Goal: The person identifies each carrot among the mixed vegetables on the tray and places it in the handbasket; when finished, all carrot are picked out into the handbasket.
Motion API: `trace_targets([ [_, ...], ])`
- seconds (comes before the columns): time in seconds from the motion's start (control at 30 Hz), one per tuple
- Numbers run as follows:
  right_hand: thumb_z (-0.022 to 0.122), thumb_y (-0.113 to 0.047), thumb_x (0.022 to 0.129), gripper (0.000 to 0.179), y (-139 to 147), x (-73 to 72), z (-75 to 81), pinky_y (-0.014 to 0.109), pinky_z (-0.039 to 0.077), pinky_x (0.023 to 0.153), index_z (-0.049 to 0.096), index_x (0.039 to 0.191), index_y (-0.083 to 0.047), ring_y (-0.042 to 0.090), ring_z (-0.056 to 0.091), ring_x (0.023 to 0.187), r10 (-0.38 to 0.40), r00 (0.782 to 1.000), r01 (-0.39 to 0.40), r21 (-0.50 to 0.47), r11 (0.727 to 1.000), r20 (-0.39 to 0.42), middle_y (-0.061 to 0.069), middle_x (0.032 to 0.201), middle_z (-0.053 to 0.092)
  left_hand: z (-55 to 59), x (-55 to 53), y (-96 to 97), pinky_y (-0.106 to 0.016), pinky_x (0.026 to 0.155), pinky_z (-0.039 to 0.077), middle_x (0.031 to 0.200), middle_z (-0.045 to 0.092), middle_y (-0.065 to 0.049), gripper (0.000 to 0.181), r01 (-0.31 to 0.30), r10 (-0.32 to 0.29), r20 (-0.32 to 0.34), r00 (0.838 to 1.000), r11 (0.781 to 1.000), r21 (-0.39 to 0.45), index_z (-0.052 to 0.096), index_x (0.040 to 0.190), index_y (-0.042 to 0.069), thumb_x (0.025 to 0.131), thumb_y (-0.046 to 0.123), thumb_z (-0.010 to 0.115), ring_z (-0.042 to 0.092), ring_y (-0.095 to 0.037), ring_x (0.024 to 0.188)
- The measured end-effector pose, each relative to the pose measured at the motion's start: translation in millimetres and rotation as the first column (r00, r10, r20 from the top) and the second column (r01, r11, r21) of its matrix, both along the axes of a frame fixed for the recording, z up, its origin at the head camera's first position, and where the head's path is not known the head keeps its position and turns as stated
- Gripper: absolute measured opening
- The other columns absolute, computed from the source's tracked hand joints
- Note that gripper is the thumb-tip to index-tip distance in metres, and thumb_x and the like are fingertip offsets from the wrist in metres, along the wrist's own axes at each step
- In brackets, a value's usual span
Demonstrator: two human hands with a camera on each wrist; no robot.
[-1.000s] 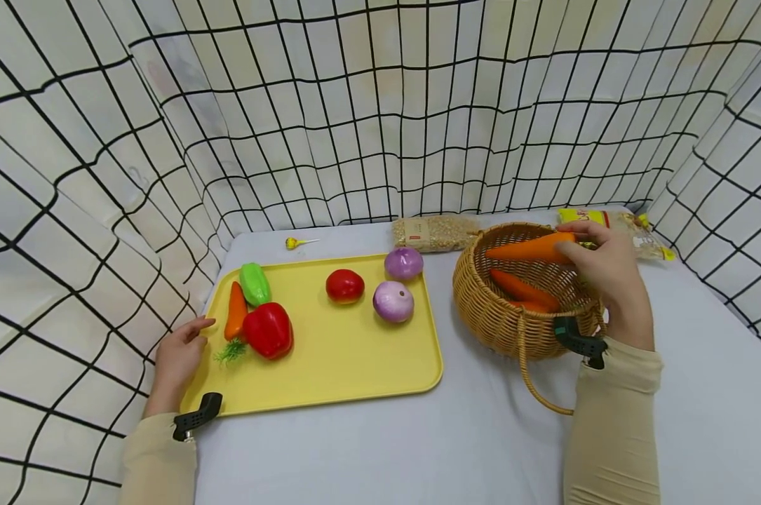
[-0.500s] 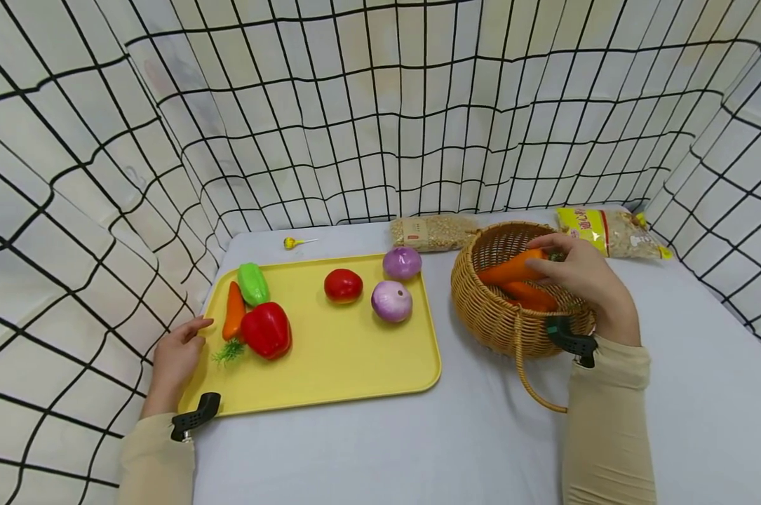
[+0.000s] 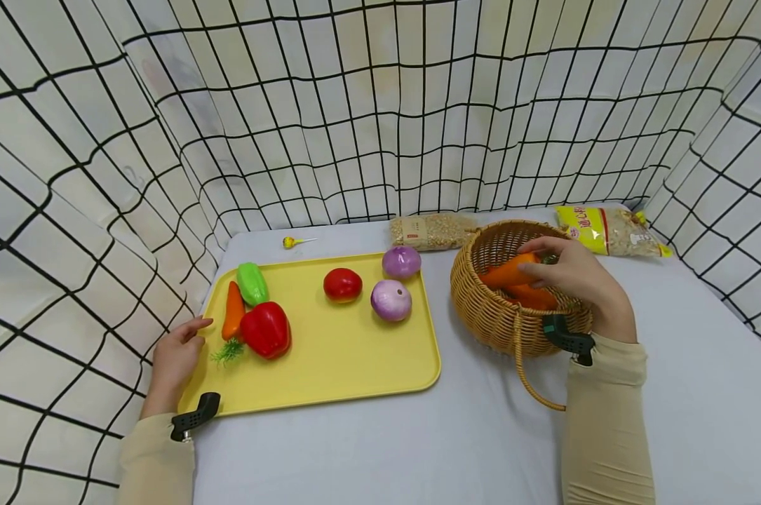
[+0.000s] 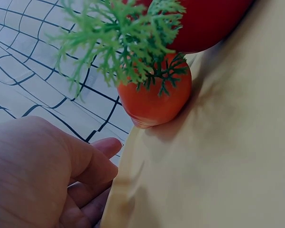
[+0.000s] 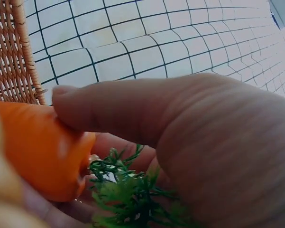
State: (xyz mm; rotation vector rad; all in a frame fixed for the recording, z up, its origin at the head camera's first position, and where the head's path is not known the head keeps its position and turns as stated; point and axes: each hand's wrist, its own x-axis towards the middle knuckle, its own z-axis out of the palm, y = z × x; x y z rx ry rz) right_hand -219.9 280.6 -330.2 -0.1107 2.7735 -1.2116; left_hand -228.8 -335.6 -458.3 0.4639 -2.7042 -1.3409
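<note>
Inside the wicker basket [image 3: 490, 330], my right hand [image 3: 572, 270] grips an orange carrot [image 3: 509, 272] near its leafy end. The right wrist view shows the thumb on top of this carrot [image 5: 42, 147], fingers beneath, and green leaves [image 5: 137, 194] under the palm. More carrot [image 3: 533, 297] shows below it in the basket. My left hand [image 3: 177, 354] touches the left rim of the yellow tray [image 3: 348, 365], fingers relaxed; in the left wrist view its fingertips are right at the edge. Nearest it on the tray lies another carrot [image 3: 233, 312], against a red bell pepper [image 3: 266, 330].
The tray also bears a light green vegetable [image 3: 252, 284], a tomato [image 3: 342, 285] and two purple onions [image 3: 391, 300]. Behind are a lollipop [image 3: 290, 243], a grain bag [image 3: 432, 232] and a yellow-labelled bag [image 3: 614, 231]. Black-lined netting [image 3: 355, 126] encloses the table. The basket's handle [image 3: 525, 375] hangs in front.
My right hand has lowered the carrot into the basket, moving down and left, and the carrot now lies over the other carrot there. My left hand has stayed at the tray's rim.
</note>
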Motion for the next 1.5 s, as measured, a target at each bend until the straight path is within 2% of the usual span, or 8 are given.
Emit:
trace_targets([
  [0.23,0.065,-0.042,0.092,0.051,0,-0.3,-1.2,0.034,0.051,0.077,0.057,0.130,-0.010,0.027,0.070,0.086,0.045,0.999,-0.046,0.049,0.998,0.013,0.016,0.109,0.068,0.8,0.3,0.2,-0.053,0.112,0.028,0.154,0.036,-0.015,0.045,0.002,-0.002,0.003,1.000,1.000,-0.010,0.052,0.140,0.002,0.097,0.005,0.038,0.027,-0.038,0.143],
  [0.63,0.065,-0.034,0.093,0.040,-2,-1.5,-2.8,0.031,0.042,0.063,0.060,0.126,-0.012,0.022,0.052,0.069,0.128,0.992,-0.126,0.146,0.981,-0.004,0.007,0.083,0.064,0.3,0.1,-0.4,-0.052,0.110,0.031,0.154,0.036,-0.014,0.045,0.004,-0.004,0.002,1.000,1.000,-0.009,0.052,0.140,0.003,0.097,0.005,0.038,0.028,-0.037,0.143],
  [0.77,0.065,-0.035,0.093,0.039,-2,-0.8,-2.6,0.031,0.041,0.067,0.061,0.126,-0.013,0.021,0.052,0.073,0.129,0.991,-0.124,0.157,0.980,-0.025,0.009,0.098,0.066,0.7,0.2,0.0,-0.051,0.109,0.032,0.155,0.036,-0.013,0.045,0.001,-0.001,0.009,1.000,1.000,-0.015,0.052,0.140,0.003,0.097,0.006,0.038,0.028,-0.036,0.143],
  [0.87,0.065,-0.036,0.093,0.041,-1,0.2,-2.1,0.034,0.045,0.075,0.062,0.126,-0.012,0.024,0.057,0.090,0.123,0.991,-0.115,0.160,0.980,-0.043,0.011,0.115,0.066,1.2,0.4,0.7,-0.050,0.109,0.032,0.155,0.036,-0.012,0.045,0.000,0.001,0.011,1.000,1.000,-0.014,0.052,0.140,0.004,0.097,0.006,0.038,0.028,-0.036,0.144],
  [1.03,0.065,-0.039,0.092,0.045,0,4.5,2.0,0.044,0.046,0.090,0.060,0.128,-0.011,0.029,0.057,0.111,0.099,0.994,-0.092,0.146,0.985,-0.046,0.014,0.123,0.063,1.6,0.2,1.7,-0.050,0.110,0.032,0.155,0.035,-0.013,0.046,-0.003,0.003,0.014,1.000,1.000,-0.004,0.051,0.141,0.004,0.097,0.007,0.037,0.027,-0.035,0.144],
  [1.27,0.061,-0.052,0.091,0.054,-4,12.8,11.0,0.045,0.045,0.087,0.058,0.128,-0.013,0.029,0.055,0.111,0.034,0.999,-0.029,0.144,0.989,-0.032,0.013,0.124,0.061,-0.5,-0.9,-0.3,-0.052,0.110,0.031,0.155,0.035,-0.013,0.045,0.005,-0.005,0.009,1.000,1.000,-0.002,0.051,0.141,0.003,0.098,0.007,0.038,0.026,-0.036,0.144],
  [1.4,0.056,-0.060,0.090,0.058,-9,15.1,14.7,0.042,0.046,0.082,0.058,0.127,-0.015,0.027,0.056,0.106,-0.011,0.997,0.022,0.159,0.987,-0.070,0.010,0.122,0.062,-0.3,-1.0,-1.1,-0.054,0.111,0.028,0.155,0.035,-0.014,0.045,0.014,-0.014,0.001,1.000,1.000,-0.006,0.051,0.140,0.002,0.098,0.006,0.038,0.026,-0.038,0.144],
  [1.5,0.056,-0.057,0.091,0.054,-18,18.6,19.7,0.040,0.046,0.081,0.060,0.125,-0.015,0.026,0.058,0.103,-0.029,0.993,0.045,0.145,0.988,-0.114,0.010,0.118,0.064,0.7,-0.9,-0.8,-0.054,0.112,0.028,0.154,0.036,-0.015,0.045,0.015,-0.015,0.003,1.000,1.000,-0.004,0.051,0.140,0.002,0.098,0.006,0.038,0.026,-0.038,0.144],
])
